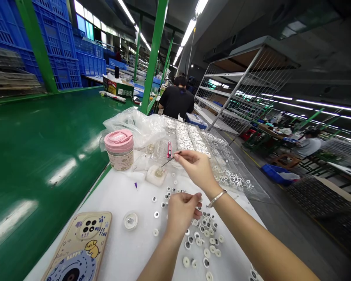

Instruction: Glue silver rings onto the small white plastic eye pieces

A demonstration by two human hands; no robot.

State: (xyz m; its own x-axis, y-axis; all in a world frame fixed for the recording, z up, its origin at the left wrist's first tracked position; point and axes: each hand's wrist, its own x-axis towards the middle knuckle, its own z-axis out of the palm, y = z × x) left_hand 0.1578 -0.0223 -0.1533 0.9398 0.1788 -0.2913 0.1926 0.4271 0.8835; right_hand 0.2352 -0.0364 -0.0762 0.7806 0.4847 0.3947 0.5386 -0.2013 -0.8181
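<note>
The right hand, with a metal bangle on its wrist, pinches a thin needle. The left hand bunches above scattered white discs. A pink-lidded tumbler stands at their 10 o'clock, a cased phone at 8 o'clock.

A slim bracelet of silver-coloured metal is worn around the right wrist, where it is seen as a narrow band catching the overhead light. The right forearm and the left forearm are shown bare as far as the frame reaches, and each is seen to taper slenderly toward the wrist. The right grip and the left grip are bare hands, and no glove is worn on either.
</note>
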